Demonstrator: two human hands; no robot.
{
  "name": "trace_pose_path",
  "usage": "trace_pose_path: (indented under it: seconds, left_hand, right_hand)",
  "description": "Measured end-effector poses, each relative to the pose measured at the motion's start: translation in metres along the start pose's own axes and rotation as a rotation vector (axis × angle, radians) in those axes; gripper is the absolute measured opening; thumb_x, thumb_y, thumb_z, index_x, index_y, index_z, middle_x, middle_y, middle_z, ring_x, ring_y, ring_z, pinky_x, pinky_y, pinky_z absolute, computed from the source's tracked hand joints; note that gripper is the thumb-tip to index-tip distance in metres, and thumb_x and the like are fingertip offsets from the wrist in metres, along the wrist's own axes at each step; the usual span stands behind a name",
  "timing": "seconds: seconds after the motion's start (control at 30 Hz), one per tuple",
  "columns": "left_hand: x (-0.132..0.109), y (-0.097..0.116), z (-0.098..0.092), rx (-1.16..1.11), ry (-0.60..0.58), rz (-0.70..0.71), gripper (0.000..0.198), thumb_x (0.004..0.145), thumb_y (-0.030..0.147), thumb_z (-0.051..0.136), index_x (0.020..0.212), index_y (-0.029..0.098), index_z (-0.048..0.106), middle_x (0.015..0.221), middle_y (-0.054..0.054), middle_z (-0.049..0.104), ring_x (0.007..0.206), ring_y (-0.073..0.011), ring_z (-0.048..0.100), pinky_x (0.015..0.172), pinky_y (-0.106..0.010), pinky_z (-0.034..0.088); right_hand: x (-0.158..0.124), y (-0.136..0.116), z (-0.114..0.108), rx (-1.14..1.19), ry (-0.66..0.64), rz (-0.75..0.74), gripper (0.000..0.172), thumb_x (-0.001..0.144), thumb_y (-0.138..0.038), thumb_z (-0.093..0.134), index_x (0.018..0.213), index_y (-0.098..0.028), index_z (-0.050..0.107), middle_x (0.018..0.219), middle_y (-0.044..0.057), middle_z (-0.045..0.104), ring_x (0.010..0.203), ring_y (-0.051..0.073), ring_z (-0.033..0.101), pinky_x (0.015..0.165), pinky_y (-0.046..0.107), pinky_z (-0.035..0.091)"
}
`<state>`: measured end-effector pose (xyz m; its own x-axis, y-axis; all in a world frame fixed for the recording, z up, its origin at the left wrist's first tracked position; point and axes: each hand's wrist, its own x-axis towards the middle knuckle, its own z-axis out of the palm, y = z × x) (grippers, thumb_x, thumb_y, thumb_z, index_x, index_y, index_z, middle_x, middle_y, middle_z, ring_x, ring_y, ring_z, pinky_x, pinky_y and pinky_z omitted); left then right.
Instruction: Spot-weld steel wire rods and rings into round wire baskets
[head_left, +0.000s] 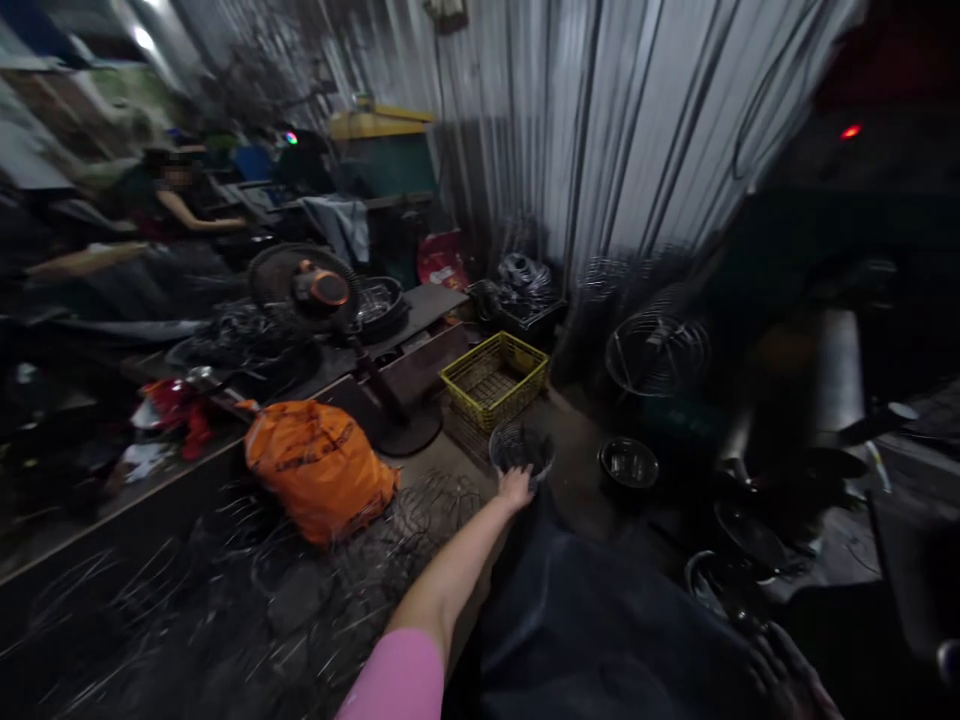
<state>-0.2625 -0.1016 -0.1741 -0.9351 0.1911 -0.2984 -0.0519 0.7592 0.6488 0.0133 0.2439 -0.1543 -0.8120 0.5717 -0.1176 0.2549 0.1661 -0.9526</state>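
Note:
My left hand (516,487) is stretched forward, its fingers closed over the near rim of a round wire basket (523,452). This basket stands low, just in front of a yellow rectangular crate (495,385). At the lower right is my right hand (795,670), dark and blurred near the frame edge; its fingers are smeared, and I cannot make out whether they hold anything. Close to it lies a round metal-rimmed piece (709,585). Dark cloth (592,610) covers my lap between the two arms.
An orange bag (319,465) sits left among loose wires (360,580). Behind it stands a fan (307,285). A bowl-like container (628,463) and a round wire grille (656,350) are to the right. Machinery (840,380) fills the far right. A person (184,200) sits at the back left.

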Motion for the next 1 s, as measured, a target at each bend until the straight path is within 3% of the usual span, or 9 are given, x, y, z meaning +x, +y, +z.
trace_pose_path:
  seconds: [0.13,0.23,0.37,0.53,0.63,0.73,0.9,1.0]
  left_hand:
    - [0.030,-0.005,0.008,0.244,-0.075,0.012,0.028,0.072,0.026,0.054,0.100,0.024,0.059,0.107,-0.010,0.059,0.109,-0.0305,0.046,0.096,-0.059,0.012]
    - [0.050,-0.015,0.001,0.316,-0.099,0.048,0.026,0.077,0.030,0.049,0.098,0.023,0.061,0.106,-0.009,0.059,0.106,-0.0269,0.049,0.093,-0.046,0.029]
    - [0.058,-0.023,0.000,0.335,-0.130,0.118,0.024,0.078,0.027,0.048,0.096,0.021,0.062,0.105,-0.009,0.060,0.104,-0.0216,0.050,0.086,-0.030,0.036]
    - [0.056,-0.019,0.017,0.259,-0.114,0.179,0.015,0.074,0.021,0.055,0.085,0.014,0.063,0.092,-0.008,0.063,0.091,-0.0185,0.056,0.082,-0.032,0.039]
    - [0.061,-0.009,0.019,0.147,-0.034,0.185,0.011,0.074,0.021,0.057,0.079,0.013,0.062,0.083,-0.006,0.064,0.084,-0.0175,0.057,0.079,-0.035,0.040]
    - [0.063,0.001,0.008,-0.018,0.104,0.173,0.009,0.072,0.020,0.057,0.076,0.015,0.062,0.076,-0.007,0.064,0.083,-0.0189,0.057,0.076,-0.031,0.040]
    - [0.050,0.016,-0.037,-0.323,0.422,0.155,0.026,0.081,0.029,0.044,0.094,0.014,0.059,0.076,-0.008,0.061,0.081,-0.0180,0.054,0.072,-0.028,0.039]
    - [0.028,0.034,-0.064,-0.481,0.496,0.211,0.034,0.083,0.037,0.036,0.100,0.014,0.056,0.065,-0.002,0.055,0.066,-0.0136,0.052,0.063,-0.024,0.040]
  right_hand:
    - [0.005,0.007,-0.009,0.529,-0.126,0.339,0.049,0.074,-0.050,0.042,0.121,-0.035,0.043,0.122,0.007,0.050,0.106,0.025,0.051,0.080,0.046,0.048]
    - [0.006,0.011,-0.016,0.717,-0.145,0.452,0.050,0.075,-0.048,0.045,0.122,-0.029,0.043,0.124,0.009,0.048,0.107,0.025,0.050,0.080,0.045,0.048]
    - [0.009,0.017,-0.013,0.790,-0.126,0.502,0.046,0.073,-0.049,0.050,0.115,-0.029,0.050,0.121,0.009,0.051,0.105,0.025,0.051,0.080,0.044,0.048]
    - [0.008,0.017,-0.007,0.775,-0.138,0.451,0.044,0.067,-0.048,0.057,0.107,-0.029,0.056,0.116,0.008,0.055,0.102,0.025,0.053,0.083,0.044,0.047]
    - [0.005,0.012,-0.007,0.762,-0.141,0.439,0.045,0.065,-0.048,0.059,0.105,-0.029,0.058,0.116,0.008,0.055,0.102,0.025,0.054,0.084,0.043,0.046]
    - [0.004,0.008,-0.007,0.771,-0.136,0.450,0.045,0.065,-0.049,0.059,0.106,-0.031,0.057,0.119,0.007,0.053,0.104,0.025,0.052,0.086,0.043,0.044]
    - [0.006,0.005,-0.006,0.817,-0.143,0.508,0.040,0.067,-0.047,0.059,0.104,-0.032,0.058,0.123,0.005,0.050,0.109,0.024,0.049,0.089,0.042,0.042]
    - [0.007,0.000,-0.004,0.856,-0.179,0.517,0.040,0.065,-0.044,0.061,0.103,-0.032,0.059,0.120,0.005,0.052,0.108,0.023,0.050,0.089,0.040,0.041]
